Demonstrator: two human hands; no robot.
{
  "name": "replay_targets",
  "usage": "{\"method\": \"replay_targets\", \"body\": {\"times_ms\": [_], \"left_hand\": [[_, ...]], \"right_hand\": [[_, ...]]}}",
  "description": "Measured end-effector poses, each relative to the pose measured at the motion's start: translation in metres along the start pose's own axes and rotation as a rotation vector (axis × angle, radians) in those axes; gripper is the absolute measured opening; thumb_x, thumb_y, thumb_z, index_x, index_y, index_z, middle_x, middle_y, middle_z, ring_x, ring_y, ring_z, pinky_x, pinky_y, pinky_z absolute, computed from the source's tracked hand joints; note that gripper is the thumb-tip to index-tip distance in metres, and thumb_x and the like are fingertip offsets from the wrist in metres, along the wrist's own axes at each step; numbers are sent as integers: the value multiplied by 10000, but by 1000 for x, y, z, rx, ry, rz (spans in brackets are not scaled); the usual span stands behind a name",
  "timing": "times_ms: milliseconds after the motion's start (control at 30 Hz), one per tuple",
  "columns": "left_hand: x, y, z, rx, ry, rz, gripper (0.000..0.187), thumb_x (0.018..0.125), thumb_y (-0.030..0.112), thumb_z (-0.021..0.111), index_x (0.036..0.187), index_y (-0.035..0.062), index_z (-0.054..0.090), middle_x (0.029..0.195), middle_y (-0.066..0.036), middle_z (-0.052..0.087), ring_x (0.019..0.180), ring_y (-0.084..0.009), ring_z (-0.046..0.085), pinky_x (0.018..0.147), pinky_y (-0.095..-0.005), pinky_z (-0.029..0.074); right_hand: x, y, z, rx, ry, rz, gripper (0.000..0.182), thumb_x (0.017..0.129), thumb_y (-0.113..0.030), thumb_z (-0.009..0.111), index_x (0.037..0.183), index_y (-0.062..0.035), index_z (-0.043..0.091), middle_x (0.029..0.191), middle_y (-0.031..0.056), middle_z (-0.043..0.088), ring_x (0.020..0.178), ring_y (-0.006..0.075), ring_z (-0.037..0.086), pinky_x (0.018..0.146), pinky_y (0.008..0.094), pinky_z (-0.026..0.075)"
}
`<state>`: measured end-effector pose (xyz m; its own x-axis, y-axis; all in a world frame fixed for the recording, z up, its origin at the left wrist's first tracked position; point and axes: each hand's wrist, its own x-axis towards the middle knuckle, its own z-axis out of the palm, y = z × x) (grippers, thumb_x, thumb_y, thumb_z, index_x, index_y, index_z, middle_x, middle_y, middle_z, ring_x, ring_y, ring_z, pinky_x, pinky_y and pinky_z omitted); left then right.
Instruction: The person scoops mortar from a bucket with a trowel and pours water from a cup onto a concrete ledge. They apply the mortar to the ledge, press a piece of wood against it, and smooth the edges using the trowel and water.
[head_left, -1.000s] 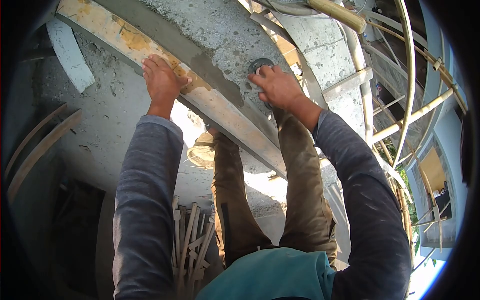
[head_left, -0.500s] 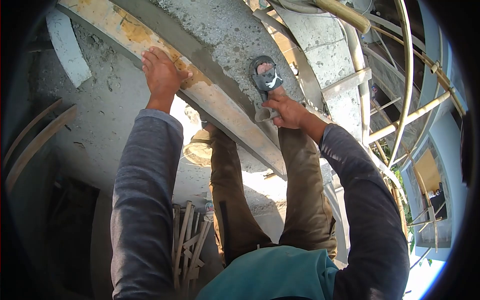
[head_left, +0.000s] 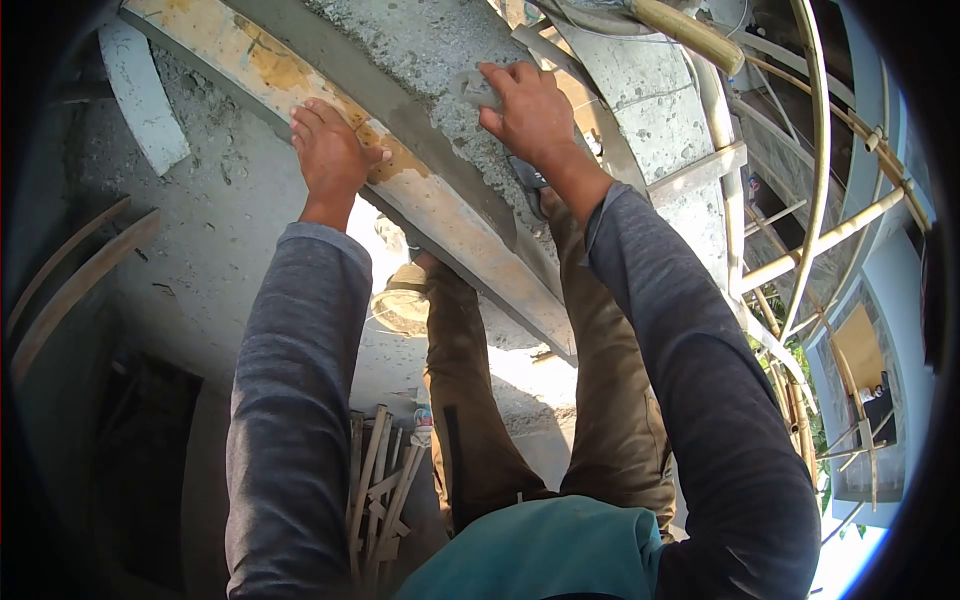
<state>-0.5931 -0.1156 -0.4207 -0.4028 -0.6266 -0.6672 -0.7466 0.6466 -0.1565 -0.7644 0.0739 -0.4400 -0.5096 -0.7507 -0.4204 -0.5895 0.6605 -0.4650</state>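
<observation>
My left hand (head_left: 332, 155) lies flat on a long wooden board (head_left: 455, 215) stained yellow and orange, its fingers stretched along the upper face. Wet grey mortar (head_left: 395, 110) forms a smooth strip along the board's far side. Over the rough concrete beyond, my right hand (head_left: 537, 112) is curled, thumb and fingers closed around a small grey piece (head_left: 481, 90). Its exact kind cannot be made out, since the fingers cover part of it. My right forearm partly hides the sandalled foot (head_left: 530, 180) on the concrete.
Bamboo poles (head_left: 815, 160) form scaffolding on the right, over a drop. A pale curved strip (head_left: 143, 100) lies at the upper left. Several wooden sticks (head_left: 375, 490) lean below, left of my legs. My other foot (head_left: 405, 300) stands lower, on the board's near side.
My right hand has moved up and slightly left with the grey piece, from near the sandalled foot to beyond it along the concrete. My left hand stays on the board.
</observation>
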Motion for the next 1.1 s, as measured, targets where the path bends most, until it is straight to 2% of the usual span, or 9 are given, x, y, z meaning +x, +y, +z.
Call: {"method": "replay_targets", "body": {"times_ms": [200, 400, 533, 600, 767, 867, 933, 967, 1100], "left_hand": [[-1, 0, -1, -18, 21, 10, 1322, 644, 498, 890, 1475, -161, 101, 1516, -410, 181, 1449, -474, 226, 1190, -476, 238], [0, 0, 1, 13, 24, 5, 1317, 643, 508, 886, 1470, -166, 113, 1511, -409, 195, 1447, -468, 239, 1182, -473, 261], [-3, 0, 3, 6, 54, 13, 1311, 639, 505, 886, 1463, -174, 126, 1500, -406, 216, 1436, -479, 252, 1173, -483, 272], [-2, 1, 0, -46, 19, -9, 1323, 626, 441, 909, 1482, -150, 91, 1519, -394, 176, 1451, -483, 208, 1191, -475, 245], [-3, 3, -1, -29, 25, -14, 1319, 626, 448, 907, 1483, -146, 98, 1521, -385, 186, 1447, -479, 221, 1188, -473, 255], [-3, 2, 0, 8, 54, 3, 1306, 627, 503, 884, 1466, -169, 143, 1495, -394, 242, 1424, -474, 279, 1169, -482, 262], [-3, 3, -2, -29, 27, -14, 1319, 622, 451, 907, 1480, -152, 106, 1515, -388, 195, 1442, -480, 233, 1187, -471, 252], [-5, 2, -3, -27, 23, -14, 1319, 622, 451, 907, 1480, -152, 106, 1515, -388, 195, 1442, -480, 233, 1187, -471, 252], [-4, 4, -4, -60, 35, -8, 1318, 614, 439, 913, 1475, -156, 111, 1507, -395, 201, 1438, -487, 236, 1182, -484, 258]], "right_hand": [[-2, -8, 12, -59, -266, -324, 544, 793, -273, 737, 1313, -267, 576, 1191, 72, 573, 1110, 290, 563, 926, 461, 508], [-50, 52, 20, 164, -492, -322, 592, 775, -258, 733, 1341, -211, 568, 1183, 105, 586, 1126, 331, 573, 969, 441, 490], [-65, 85, 32, 308, -261, -354, 609, 769, -273, 728, 1347, -177, 562, 1193, 141, 593, 1125, 368, 575, 972, 453, 488], [-57, 75, 15, 246, -288, 21, 616, 770, -305, 737, 1346, -176, 561, 1201, 162, 597, 1102, 371, 586, 947, 457, 502], [17, 11, -1, 16, 115, 114, 622, 765, -347, 760, 1336, -192, 567, 1193, 127, 602, 1069, 360, 595, 894, 469, 528], [63, -39, -7, 18, 184, 71, 596, 781, -334, 753, 1333, -208, 566, 1178, 91, 600, 1071, 333, 586, 877, 462, 529], [78, -60, -6, -41, 155, -196, 579, 793, -311, 747, 1334, -220, 561, 1164, 61, 595, 1076, 305, 576, 871, 445, 524], [75, -65, -5, -39, 151, -194, 579, 793, -311, 747, 1334, -220, 561, 1164, 61, 595, 1076, 305, 576, 871, 445, 524], [46, -58, -8, -198, -110, -326, 575, 799, -292, 738, 1339, -227, 554, 1169, 48, 590, 1064, 290, 575, 881, 439, 510]]}}
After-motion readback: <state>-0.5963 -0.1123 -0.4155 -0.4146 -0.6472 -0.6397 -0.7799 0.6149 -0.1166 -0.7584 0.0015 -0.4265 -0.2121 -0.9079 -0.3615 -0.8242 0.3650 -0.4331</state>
